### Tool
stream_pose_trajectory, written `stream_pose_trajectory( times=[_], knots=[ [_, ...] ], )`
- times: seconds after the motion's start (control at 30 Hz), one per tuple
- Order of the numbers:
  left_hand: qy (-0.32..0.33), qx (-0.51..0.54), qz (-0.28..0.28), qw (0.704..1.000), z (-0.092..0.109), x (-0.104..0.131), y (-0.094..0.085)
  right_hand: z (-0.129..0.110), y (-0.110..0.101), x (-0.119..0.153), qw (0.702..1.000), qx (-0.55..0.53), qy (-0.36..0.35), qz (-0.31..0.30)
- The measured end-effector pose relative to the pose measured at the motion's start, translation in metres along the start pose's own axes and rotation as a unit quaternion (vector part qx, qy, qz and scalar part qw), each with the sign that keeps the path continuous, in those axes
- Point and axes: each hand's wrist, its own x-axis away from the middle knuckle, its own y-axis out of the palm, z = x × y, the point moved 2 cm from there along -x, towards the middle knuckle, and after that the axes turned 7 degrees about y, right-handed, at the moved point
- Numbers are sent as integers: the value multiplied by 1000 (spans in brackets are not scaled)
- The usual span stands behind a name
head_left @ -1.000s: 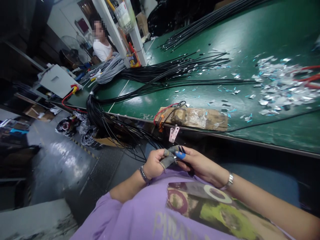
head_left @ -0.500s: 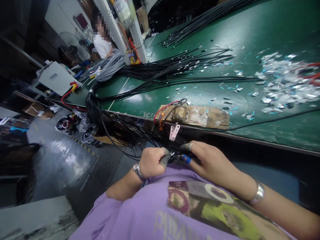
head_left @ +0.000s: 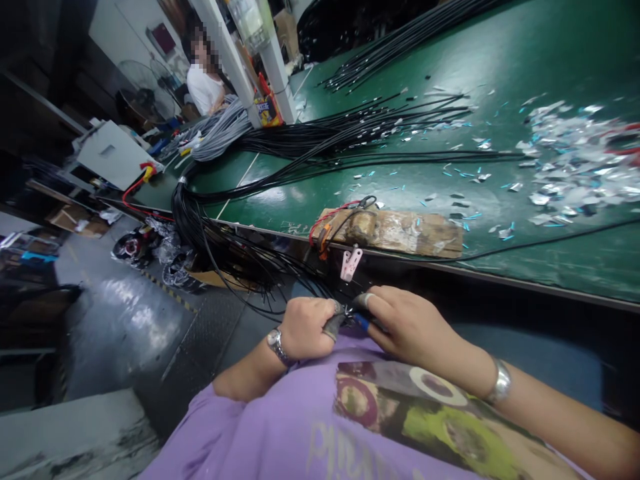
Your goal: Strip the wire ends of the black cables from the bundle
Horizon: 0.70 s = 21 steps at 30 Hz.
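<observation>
Close to my body, below the bench edge, my left hand [head_left: 311, 327] is closed on a black cable, whose silvery stripped end [head_left: 349, 311] pokes out past the fingertips. Grey finger covers wrap its thumb and forefinger. My right hand [head_left: 413, 323] meets it from the right in a pinch, with a dark cover and a blue wrap on the fingers. What its fingertips hold is too small and hidden to make out. Several loose black cables [head_left: 280, 261] hang from the bench beside my left hand. A pink clip [head_left: 351, 265] hangs just above both hands.
A wooden block [head_left: 400, 230] lies along the front edge of the green bench [head_left: 565, 260]. Behind it are a bundle of black cables [head_left: 310, 140], grey cables [head_left: 225, 130] and foil scraps [head_left: 575, 160]. A person in white [head_left: 205, 90] is at the far left.
My right hand has moved left, closing the gap to my left hand. My left hand has shifted slightly right, still around the cable.
</observation>
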Motion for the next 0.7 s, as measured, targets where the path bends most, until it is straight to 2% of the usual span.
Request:
stream_pose_trajectory(
  times=[0.3, 0.4, 0.5, 0.6, 0.7],
  knots=[
    [31, -9, 22, 999, 0, 1, 2, -1, 0, 0, 998, 15, -26, 59],
    [20, 49, 27, 998, -1, 1, 3, -1, -1, 0, 997, 12, -27, 71],
    [-31, 152, 22, 988, -3, 0, 2, -2, -4, -1, 995, 10, -53, 84],
    [-100, 288, 19, 952, -3, -3, 2, -2, -7, -1, 993, 14, -78, 90],
    [-176, 433, -6, 884, -4, -4, 5, 1, -5, -1, 993, 9, -74, 95]
  ],
)
